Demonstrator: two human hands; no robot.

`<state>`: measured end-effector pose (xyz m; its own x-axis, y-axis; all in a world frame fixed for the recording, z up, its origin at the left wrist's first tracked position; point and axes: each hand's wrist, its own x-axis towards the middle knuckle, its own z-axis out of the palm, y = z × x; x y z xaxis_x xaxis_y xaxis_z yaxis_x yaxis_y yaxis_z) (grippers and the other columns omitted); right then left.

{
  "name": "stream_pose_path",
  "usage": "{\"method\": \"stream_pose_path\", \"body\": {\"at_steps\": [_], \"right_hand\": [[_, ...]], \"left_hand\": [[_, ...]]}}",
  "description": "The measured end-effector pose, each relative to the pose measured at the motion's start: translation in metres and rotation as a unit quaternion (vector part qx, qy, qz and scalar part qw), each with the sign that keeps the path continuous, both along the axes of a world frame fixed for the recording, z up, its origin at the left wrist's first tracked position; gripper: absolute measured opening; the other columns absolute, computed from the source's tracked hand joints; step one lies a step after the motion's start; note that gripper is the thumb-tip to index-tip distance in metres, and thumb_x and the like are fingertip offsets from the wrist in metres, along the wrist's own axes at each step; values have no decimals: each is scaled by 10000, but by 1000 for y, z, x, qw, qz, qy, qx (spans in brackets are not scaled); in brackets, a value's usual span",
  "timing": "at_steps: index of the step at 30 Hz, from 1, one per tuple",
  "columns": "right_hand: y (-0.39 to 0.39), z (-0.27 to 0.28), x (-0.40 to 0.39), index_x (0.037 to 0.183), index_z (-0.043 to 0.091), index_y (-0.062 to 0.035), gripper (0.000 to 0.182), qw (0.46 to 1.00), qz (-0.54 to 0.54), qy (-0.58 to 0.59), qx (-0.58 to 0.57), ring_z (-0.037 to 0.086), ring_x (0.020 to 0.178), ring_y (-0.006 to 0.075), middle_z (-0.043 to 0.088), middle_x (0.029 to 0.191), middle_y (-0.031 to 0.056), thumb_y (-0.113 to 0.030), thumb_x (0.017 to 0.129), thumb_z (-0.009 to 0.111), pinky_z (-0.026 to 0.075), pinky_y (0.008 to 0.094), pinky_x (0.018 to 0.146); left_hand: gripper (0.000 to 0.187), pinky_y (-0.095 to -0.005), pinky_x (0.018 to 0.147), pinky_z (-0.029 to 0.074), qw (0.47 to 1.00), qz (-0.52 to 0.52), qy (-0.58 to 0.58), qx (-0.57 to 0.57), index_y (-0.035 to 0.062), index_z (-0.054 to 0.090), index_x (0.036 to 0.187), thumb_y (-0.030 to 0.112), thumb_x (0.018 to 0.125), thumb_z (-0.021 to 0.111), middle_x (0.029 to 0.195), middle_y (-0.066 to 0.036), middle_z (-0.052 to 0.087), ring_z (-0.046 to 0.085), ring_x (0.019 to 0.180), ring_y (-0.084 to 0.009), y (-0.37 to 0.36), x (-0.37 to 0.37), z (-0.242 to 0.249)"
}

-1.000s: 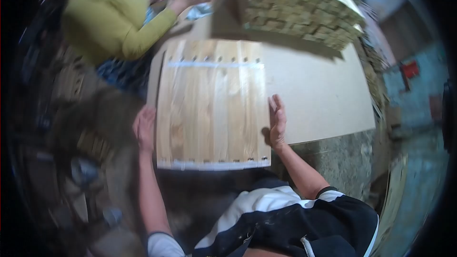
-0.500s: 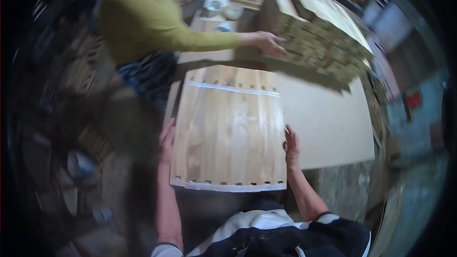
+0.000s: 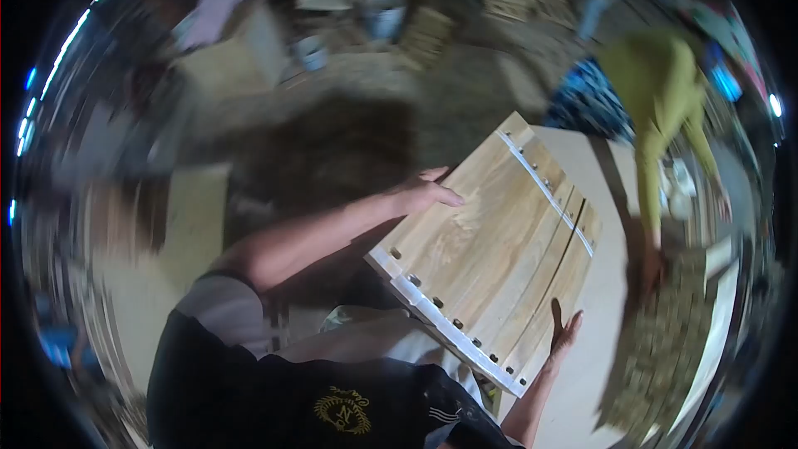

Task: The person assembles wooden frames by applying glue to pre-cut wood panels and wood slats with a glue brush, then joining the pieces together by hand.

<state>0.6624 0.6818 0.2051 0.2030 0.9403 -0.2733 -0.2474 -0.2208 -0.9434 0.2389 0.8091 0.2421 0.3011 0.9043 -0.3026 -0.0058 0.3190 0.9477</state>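
Note:
I hold a wooden panel [image 3: 490, 258] made of several planks side by side, tilted in front of my body. Dark slots run along both of its ends, and white strips cross it near each end. A narrow gap shows between planks toward its right side. My left hand [image 3: 431, 194] grips the left edge, thumb over the top face and the other fingers mostly hidden beneath. Against the opposite edge is my right hand [image 3: 565, 337], its thumb and fingers around the side, partly hidden by the panel.
A pale table [image 3: 582, 399] lies under and beyond the panel. On it stands a stack of wooden pieces [image 3: 661, 349] at the right. A person in a yellow-green top [image 3: 657, 83] leans over the stack, one hand touching it. Buckets [image 3: 384, 17] and boards sit in the blurred background.
My view has swung left, away from the table. The panel has turned with me and lifted partly off the table, and a gap between its planks now shows. The other person bends lower.

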Motion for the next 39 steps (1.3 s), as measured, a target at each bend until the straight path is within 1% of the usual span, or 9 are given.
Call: {"method": "stream_pose_path", "body": {"at_steps": [13,18,20,23,24,27,31,35,39], "right_hand": [[-151,76,-230,1441,460,41,897,879,468,19,-86,518,1277,245,540,1418,120,-714,976,326,385,393,1101],[-327,162,-402,1465,460,-64,720,775,525,191,-295,596,1185,271,580,1378,131,-616,1008,384,483,415,1009],[-388,143,-459,1438,492,-66,654,753,561,178,-294,615,1150,234,617,1324,112,-559,1009,467,503,400,980],[-424,140,-538,1367,568,-52,556,731,653,70,-186,634,1083,181,663,1227,73,-478,1011,538,499,352,966],[-430,95,-564,1407,532,-14,672,732,677,-62,-44,583,1222,223,612,1344,124,-541,989,540,435,354,1061],[-476,51,-620,1538,310,15,1078,727,671,-142,-45,304,1476,318,339,1579,217,-741,828,606,233,349,1206],[-553,71,-654,1545,288,13,1154,756,640,-122,-58,313,1468,343,357,1563,231,-785,780,617,236,375,1212],[-631,68,-686,1564,254,-26,1143,696,669,-257,-33,240,1490,383,299,1585,235,-803,791,579,232,437,1219],[-658,17,-695,1562,231,-14,1135,606,712,-354,2,295,1455,430,263,1573,298,-800,811,556,340,496,1167]], "left_hand": [[845,-288,999,419,850,519,67,-68,-68,446,1447,235,744,806,1388,-211,563,574,1189,-207,-569,-140,156],[670,-416,1125,376,811,529,-247,25,-97,367,1468,145,891,608,1423,-265,507,452,1387,-366,-772,-192,141],[551,-456,1069,452,768,456,-449,22,-91,324,1495,170,1020,427,1444,-299,470,446,1382,-405,-889,-265,60],[646,-488,1211,246,856,509,-89,-26,-124,422,1399,402,1024,428,1479,-329,417,411,1402,-414,-987,-310,21],[631,-472,1210,257,836,531,-130,47,-136,415,1390,372,1018,464,1456,-324,445,419,1399,-401,-1053,-333,-57],[720,-448,1230,200,775,617,-130,-48,-147,382,1422,415,997,529,1464,-283,452,398,1418,-362,-1084,-370,-23],[734,-424,1233,175,795,582,-165,-50,-92,357,1473,470,1018,484,1497,-219,449,356,1452,-299,-1171,-452,-55],[661,-389,1132,338,813,566,113,-76,-4,458,1448,492,1012,504,1382,-168,557,499,1315,-259,-1135,-472,38],[635,-327,901,452,697,646,245,-191,-4,663,1150,578,896,653,1026,-65,655,588,999,-174,-1173,-519,-19]]}}
